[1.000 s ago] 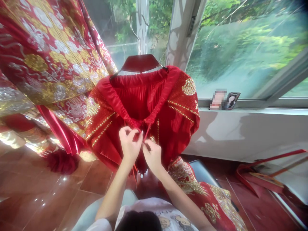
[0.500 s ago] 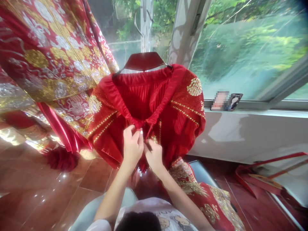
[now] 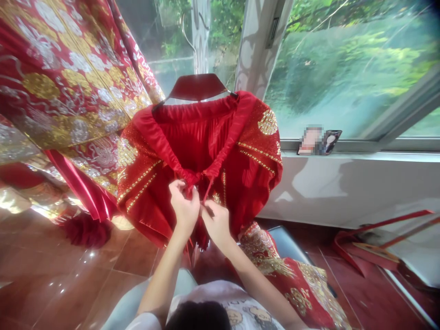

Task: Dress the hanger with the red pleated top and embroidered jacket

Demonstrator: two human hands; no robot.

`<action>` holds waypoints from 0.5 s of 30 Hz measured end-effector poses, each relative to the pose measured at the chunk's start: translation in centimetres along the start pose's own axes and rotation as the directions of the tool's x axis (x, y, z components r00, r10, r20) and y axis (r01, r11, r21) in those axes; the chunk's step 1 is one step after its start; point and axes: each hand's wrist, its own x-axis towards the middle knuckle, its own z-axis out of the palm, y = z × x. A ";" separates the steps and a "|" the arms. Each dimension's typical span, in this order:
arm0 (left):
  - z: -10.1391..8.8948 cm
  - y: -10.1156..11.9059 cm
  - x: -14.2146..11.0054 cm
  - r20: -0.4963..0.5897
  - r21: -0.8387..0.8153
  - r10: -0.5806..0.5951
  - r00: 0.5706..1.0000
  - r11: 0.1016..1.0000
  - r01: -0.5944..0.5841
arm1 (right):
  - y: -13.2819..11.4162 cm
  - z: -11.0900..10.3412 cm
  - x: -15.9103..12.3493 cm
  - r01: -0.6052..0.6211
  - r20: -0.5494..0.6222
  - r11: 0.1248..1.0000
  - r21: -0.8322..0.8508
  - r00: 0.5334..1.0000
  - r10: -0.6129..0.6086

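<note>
A red skirt (image 3: 197, 114) with a gathered waistband and gold beaded trim hangs in front of me from a dark red hanger (image 3: 198, 86). Its waistband dips to a V at the front, where a thin red drawstring (image 3: 208, 189) comes out. My left hand (image 3: 184, 201) pinches the cord close under the waistband, on the left. Just to the right and slightly lower, my right hand (image 3: 216, 220) has its fingertips closed on the drawstring's end. Both hands nearly touch; the fingers partly hide the cord.
Embroidered red and gold garments (image 3: 68, 78) hang at the left. More embroidered cloth (image 3: 292, 275) lies over a chair (image 3: 287, 243) to the right. Small cards (image 3: 332, 141) stand on the window sill (image 3: 357, 156). Red straps (image 3: 381, 227) are at the far right.
My hands have shifted slightly, and more of the drawstring shows stretched between the waistband and my right hand. The whole view has moved a little, so the skirt sits further left.
</note>
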 end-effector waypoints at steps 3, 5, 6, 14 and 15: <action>-0.3 0.1 0.1 0.185 -0.216 -0.245 0.952 0.934 0.283 | 0.2 0.0 0.1 0.014 0.003 1.000 0.004 1.000 -0.014; -0.9 -0.3 0.3 0.307 -0.329 -0.347 0.886 0.835 0.441 | 0.2 -0.1 0.1 0.007 0.004 1.000 0.000 1.000 -0.007; -1.3 -0.6 0.5 0.348 -0.377 -0.379 0.857 0.781 0.498 | 0.3 -0.1 0.1 -0.003 0.010 1.000 0.001 1.000 0.003; -3.1 -2.4 0.0 0.549 -0.655 -0.476 0.687 0.266 0.707 | 0.2 0.2 0.1 -0.068 0.075 0.995 0.078 0.995 0.062; -3.2 -2.5 -0.4 0.557 -0.690 -0.466 0.688 0.201 0.695 | 0.1 0.3 0.1 -0.073 0.093 0.994 0.087 0.994 0.065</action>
